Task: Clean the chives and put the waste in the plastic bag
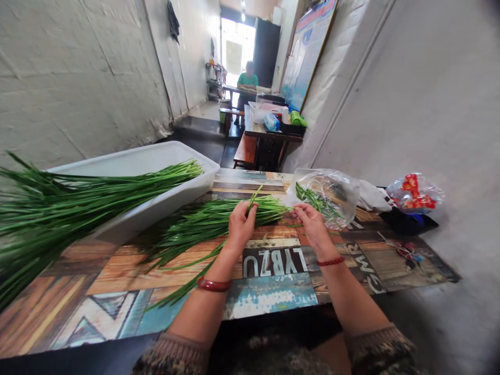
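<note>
Head view: the left hand closes around a few thin green stalks; the right hand pinches, its hold unclear. Just beyond them lie one leafy pile and one crinkled clear bag; farther left, one white plastic tub.

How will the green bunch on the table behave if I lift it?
The green bunch will probably droop at its leafy end, where thin blades splay. It may shed strands, since no tie shows around it. Likely light, given slender stalks.
</note>
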Demonstrator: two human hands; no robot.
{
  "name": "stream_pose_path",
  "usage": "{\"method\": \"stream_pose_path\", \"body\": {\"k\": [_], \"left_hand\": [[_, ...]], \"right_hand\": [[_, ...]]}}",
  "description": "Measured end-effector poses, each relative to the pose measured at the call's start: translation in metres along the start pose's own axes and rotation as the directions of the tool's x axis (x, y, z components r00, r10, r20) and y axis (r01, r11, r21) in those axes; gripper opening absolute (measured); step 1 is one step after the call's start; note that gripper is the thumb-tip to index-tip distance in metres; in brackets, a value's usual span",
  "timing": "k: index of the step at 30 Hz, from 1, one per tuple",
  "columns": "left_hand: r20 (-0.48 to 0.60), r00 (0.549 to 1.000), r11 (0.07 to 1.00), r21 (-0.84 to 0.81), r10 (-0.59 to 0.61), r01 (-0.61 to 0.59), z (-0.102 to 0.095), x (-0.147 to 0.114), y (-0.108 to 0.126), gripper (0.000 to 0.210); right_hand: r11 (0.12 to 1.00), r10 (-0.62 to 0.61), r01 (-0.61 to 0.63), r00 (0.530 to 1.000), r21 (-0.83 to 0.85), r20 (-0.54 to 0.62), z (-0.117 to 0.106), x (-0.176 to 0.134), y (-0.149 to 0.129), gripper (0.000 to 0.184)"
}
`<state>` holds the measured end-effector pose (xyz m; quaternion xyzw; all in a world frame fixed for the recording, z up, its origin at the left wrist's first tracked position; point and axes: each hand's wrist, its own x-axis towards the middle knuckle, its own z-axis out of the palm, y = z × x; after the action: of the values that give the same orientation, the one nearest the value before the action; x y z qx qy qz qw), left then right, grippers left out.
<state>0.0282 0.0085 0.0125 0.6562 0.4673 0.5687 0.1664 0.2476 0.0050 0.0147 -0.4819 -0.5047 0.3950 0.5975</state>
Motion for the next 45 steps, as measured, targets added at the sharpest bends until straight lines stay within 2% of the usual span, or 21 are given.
{"method": "stream_pose_path", "body": {"k": [3, 6, 9, 12, 14, 17, 20, 22, 23, 26, 30, 32, 34, 36, 38, 40, 42, 43, 45], "left_hand": [[-0.014, 0.994, 0.994, 0.028, 0.106, -0.106, -0.003, -0.001, 0.014, 0.023], [0.078, 0.987, 0.99, 0.005, 0.137, -0.138, -0.003, -0.003, 0.023, 0.022], [0.296, 0.954, 0.998, -0.063, 0.043, -0.026, 0.001, -0.005, 0.022, 0.025], [0.535, 0.843, 0.969, -0.172, -0.059, 0.177, 0.005, -0.007, 0.018, 0.031], [0.589, 0.805, 0.955, -0.197, -0.067, 0.223, 0.008, -0.009, 0.016, 0.032], [0.557, 0.829, 0.98, -0.13, -0.052, 0.149, 0.01, -0.01, 0.015, 0.031], [0.527, 0.846, 0.997, 0.016, -0.077, 0.081, 0.006, -0.009, 0.014, 0.03], [0.454, 0.88, 0.984, 0.161, -0.143, 0.077, 0.0, -0.006, 0.013, 0.029], [0.403, 0.899, 0.97, 0.228, -0.173, 0.084, -0.003, -0.004, 0.013, 0.028], [0.292, 0.932, 0.927, 0.36, -0.217, 0.103, -0.011, 0.001, 0.014, 0.025], [0.243, 0.94, 0.893, 0.435, -0.239, 0.114, -0.014, 0.002, 0.013, 0.026], [0.233, 0.943, 0.894, 0.432, -0.239, 0.12, -0.013, 0.002, 0.009, 0.025], [0.229, 0.947, 0.911, 0.394, -0.227, 0.123, -0.012, 0.002, 0.004, 0.022], [0.222, 0.953, 0.932, 0.341, -0.208, 0.124, -0.01, 0.003, -0.002, 0.018], [0.21, 0.958, 0.947, 0.296, -0.194, 0.127, -0.009, 0.004, -0.007, 0.017], [0.203, 0.96, 0.953, 0.273, -0.194, 0.135, -0.009, 0.004, -0.01, 0.017], [0.201, 0.959, 0.952, 0.27, -0.199, 0.141, -0.008, 0.003, -0.01, 0.018], [0.202, 0.958, 0.951, 0.274, -0.202, 0.143, -0.007, 0.003, -0.009, 0.018], [0.211, 0.956, 0.951, 0.276, -0.203, 0.141, -0.006, 0.001, -0.007, 0.019]], "right_hand": [[0.994, -0.031, 0.039, 0.996, -0.102, 0.082, 0.003, -0.007, -0.003, 0.028], [0.976, -0.054, 0.094, 0.979, -0.195, 0.197, 0.007, -0.01, -0.005, 0.028], [0.969, -0.076, 0.127, 0.969, -0.21, 0.235, 0.013, -0.011, -0.006, 0.027], [0.969, -0.098, 0.139, 0.975, -0.206, 0.198, 0.018, -0.012, -0.005, 0.026], [0.963, -0.091, 0.135, 0.978, -0.232, 0.189, 0.021, -0.014, -0.002, 0.025], [0.96, -0.058, 0.096, 0.987, -0.263, 0.152, 0.021, -0.016, 0.004, 0.027], [0.988, -0.034, 0.027, 0.998, -0.15, -0.049, 0.017, -0.012, 0.007, 0.028], [0.998, -0.021, 0.011, 0.986, -0.061, -0.167, 0.012, -0.007, 0.006, 0.028], [0.999, -0.025, 0.017, 0.983, -0.045, -0.18, 0.009, -0.005, 0.006, 0.027], [0.994, -0.065, 0.056, 0.994, -0.098, -0.091, 0.003, 0.0, 0.01, 0.03], [0.937, -0.165, 0.17, 0.985, -0.307, 0.041, 0.008, 0.01, 0.02, 0.039], [0.854, -0.248, 0.29, 0.957, -0.431, 0.152, 0.016, 0.022, 0.022, 0.035], [0.738, -0.318, 0.418, 0.908, -0.529, 0.273, 0.025, 0.036, 0.023, 0.031], [0.611, -0.35, 0.498, 0.867, -0.615, 0.354, 0.033, 0.048, 0.023, 0.034], [0.506, -0.343, 0.5, 0.864, -0.703, 0.368, 0.037, 0.056, 0.025, 0.037], [0.443, -0.319, 0.453, 0.886, -0.774, 0.336, 0.037, 0.06, 0.029, 0.033], [0.444, -0.312, 0.426, 0.898, -0.788, 0.31, 0.033, 0.061, 0.032, 0.021], [0.477, -0.319, 0.425, 0.899, -0.769, 0.3, 0.031, 0.061, 0.033, 0.017], [0.599, -0.348, 0.421, 0.903, -0.681, 0.253, 0.026, 0.06, 0.033, 0.015]]}}
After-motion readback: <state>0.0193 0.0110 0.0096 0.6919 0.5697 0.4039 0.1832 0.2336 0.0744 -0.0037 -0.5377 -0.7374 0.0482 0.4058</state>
